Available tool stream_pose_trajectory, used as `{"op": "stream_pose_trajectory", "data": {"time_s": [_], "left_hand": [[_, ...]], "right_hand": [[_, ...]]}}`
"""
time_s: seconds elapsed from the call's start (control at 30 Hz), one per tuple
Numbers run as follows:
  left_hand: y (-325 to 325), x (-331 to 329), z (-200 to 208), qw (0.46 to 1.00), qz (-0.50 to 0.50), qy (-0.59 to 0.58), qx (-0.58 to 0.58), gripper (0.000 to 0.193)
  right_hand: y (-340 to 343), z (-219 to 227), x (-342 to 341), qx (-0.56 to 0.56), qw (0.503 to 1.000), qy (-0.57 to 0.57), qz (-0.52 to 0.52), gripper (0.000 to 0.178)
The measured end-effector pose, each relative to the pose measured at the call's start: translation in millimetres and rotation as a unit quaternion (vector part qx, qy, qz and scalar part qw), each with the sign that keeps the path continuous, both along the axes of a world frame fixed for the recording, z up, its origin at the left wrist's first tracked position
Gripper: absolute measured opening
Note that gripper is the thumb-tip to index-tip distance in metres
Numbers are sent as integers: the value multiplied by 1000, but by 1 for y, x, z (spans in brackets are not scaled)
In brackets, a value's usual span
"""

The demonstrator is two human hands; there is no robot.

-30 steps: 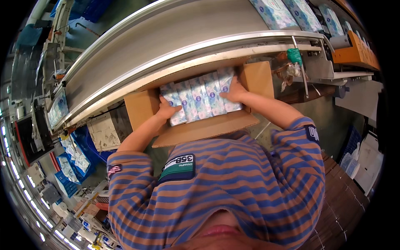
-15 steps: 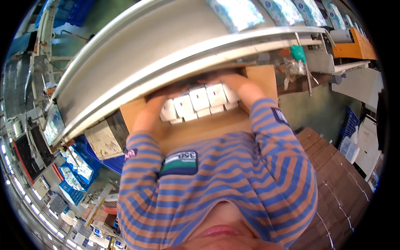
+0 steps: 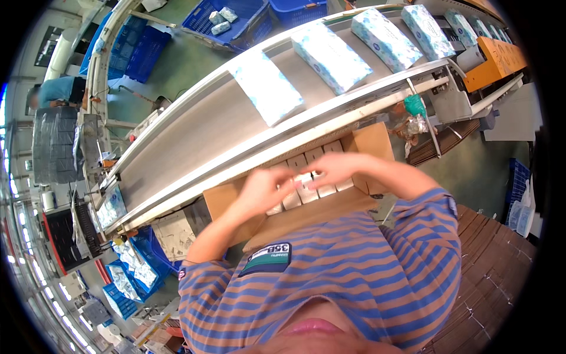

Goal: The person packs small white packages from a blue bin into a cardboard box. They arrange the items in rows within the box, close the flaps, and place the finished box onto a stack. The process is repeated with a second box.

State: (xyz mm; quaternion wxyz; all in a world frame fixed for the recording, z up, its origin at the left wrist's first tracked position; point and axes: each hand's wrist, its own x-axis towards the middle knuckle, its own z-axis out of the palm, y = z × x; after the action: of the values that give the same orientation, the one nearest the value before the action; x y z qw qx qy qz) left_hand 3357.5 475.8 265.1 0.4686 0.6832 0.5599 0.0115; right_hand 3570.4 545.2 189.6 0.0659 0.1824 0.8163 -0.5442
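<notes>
An open cardboard box stands against my body, its flaps folded outward. Rows of white-ended packs fill it, partly hidden by my hands. My left hand hovers over the packs, fingers apart and slightly blurred. From the right, my right hand comes over the same packs with fingers stretched toward the left one. The fingertips of both are close together, and I see nothing held in either. Just beyond the box, a pale blue patterned tissue pack lies on the conveyor belt.
More tissue packs lie along the belt to the right, near an orange machine part. Blue crates stand beyond the conveyor. Flattened cardboard is stacked at right. Another person is at far left.
Both hands have come up out of the box sides and drawn together above the packs. The view has shifted, showing more of the conveyor, with patterned packs farther left on it.
</notes>
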Motion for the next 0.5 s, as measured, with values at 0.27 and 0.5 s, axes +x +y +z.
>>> {"op": "stream_pose_trajectory", "data": {"time_s": [0.27,0.5], "left_hand": [[139,-23,8,857,348,285,251,103],[128,-73,-38,843,382,-339,170,75]], "right_hand": [[110,67,-25,481,754,115,-432,52],[105,67,-95,267,840,-111,-459,77]]}}
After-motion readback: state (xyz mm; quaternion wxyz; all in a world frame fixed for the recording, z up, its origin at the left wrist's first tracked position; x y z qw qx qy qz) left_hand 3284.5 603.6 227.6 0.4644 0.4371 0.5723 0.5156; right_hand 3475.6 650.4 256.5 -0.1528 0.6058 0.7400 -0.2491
